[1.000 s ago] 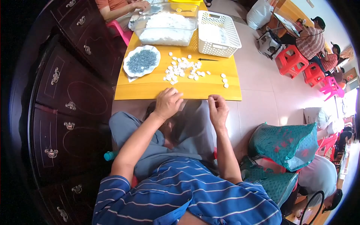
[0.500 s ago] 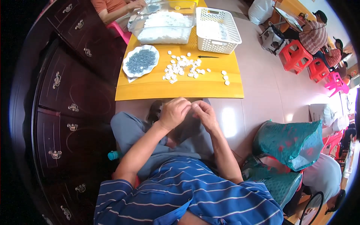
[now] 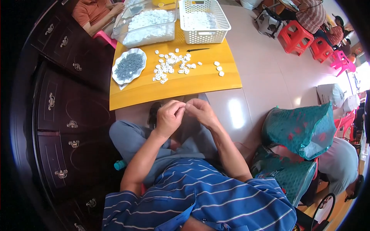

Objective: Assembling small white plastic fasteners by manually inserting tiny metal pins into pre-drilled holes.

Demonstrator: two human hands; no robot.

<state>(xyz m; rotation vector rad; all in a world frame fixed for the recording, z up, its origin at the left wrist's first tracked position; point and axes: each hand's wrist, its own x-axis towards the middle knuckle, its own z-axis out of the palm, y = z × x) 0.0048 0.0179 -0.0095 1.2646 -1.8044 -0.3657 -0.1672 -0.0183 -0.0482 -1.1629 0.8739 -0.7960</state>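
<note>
Just off the near edge of the yellow table (image 3: 154, 92), above my lap, my left hand (image 3: 169, 117) and my right hand (image 3: 201, 112) meet at the fingertips. Both are closed in a pinch; whatever sits between the fingers is too small and hidden to name. Beyond them, many small white plastic pieces (image 3: 169, 63) with dark holes lie scattered on the tabletop. A short row of similar white pieces (image 3: 219, 69) lies apart to the right. At the left, a white scalloped plate (image 3: 143, 62) holds a heap of small grey-blue parts (image 3: 129, 66).
A clear bin (image 3: 148, 38) full of white pieces and a white perforated basket (image 3: 206, 36) stand at the table's far end. A thin black tool (image 3: 198, 49) lies before the basket. Dark drawers (image 3: 58, 104) rise at left; green bags (image 3: 298, 129) sit at right. Another person (image 3: 94, 15) sits far left.
The whole view has shifted and tilted slightly, so the table appears further left and higher. My hands stay together in the same pinch, with little visible change between them.
</note>
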